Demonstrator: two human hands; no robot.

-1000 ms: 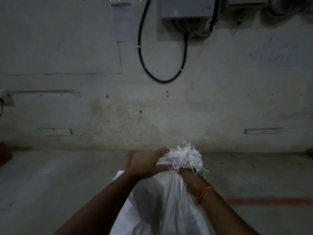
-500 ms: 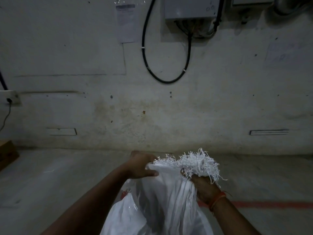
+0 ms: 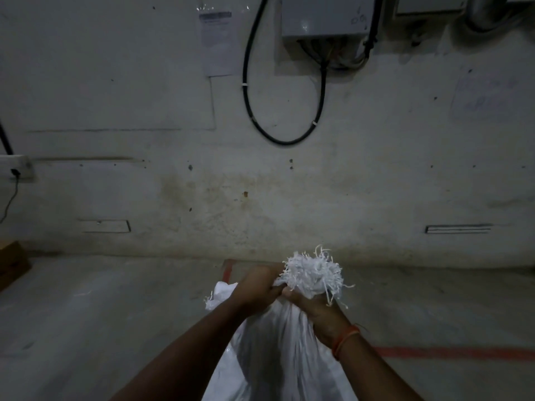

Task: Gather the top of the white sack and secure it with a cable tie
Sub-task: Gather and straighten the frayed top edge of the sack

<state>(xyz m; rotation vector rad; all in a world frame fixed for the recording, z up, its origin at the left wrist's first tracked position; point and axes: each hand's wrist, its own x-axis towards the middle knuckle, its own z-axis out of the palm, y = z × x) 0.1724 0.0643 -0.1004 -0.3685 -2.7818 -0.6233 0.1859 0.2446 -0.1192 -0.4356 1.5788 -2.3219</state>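
Note:
The white sack (image 3: 278, 351) stands on the floor right in front of me, its woven cloth pulled up into a neck. Its frayed top edge (image 3: 312, 270) bunches out above my hands. My right hand (image 3: 315, 311), with an orange thread band at the wrist, is closed around the neck just under the frayed tuft. My left hand (image 3: 257, 287) grips the neck from the left, touching the right hand. A loose fold of sack (image 3: 220, 293) sticks out left of my left wrist. No cable tie is visible.
A stained wall (image 3: 260, 183) rises about a metre ahead, with a grey electrical box (image 3: 327, 15) and a looping black cable (image 3: 283, 134). Red floor lines (image 3: 451, 352) run on the concrete. A brown box (image 3: 11, 264) sits at the far left.
My left hand, which had spread out to the left along the sack's top edge, has come back in against my right hand, and the frayed top is gathered into a tight bunch again.

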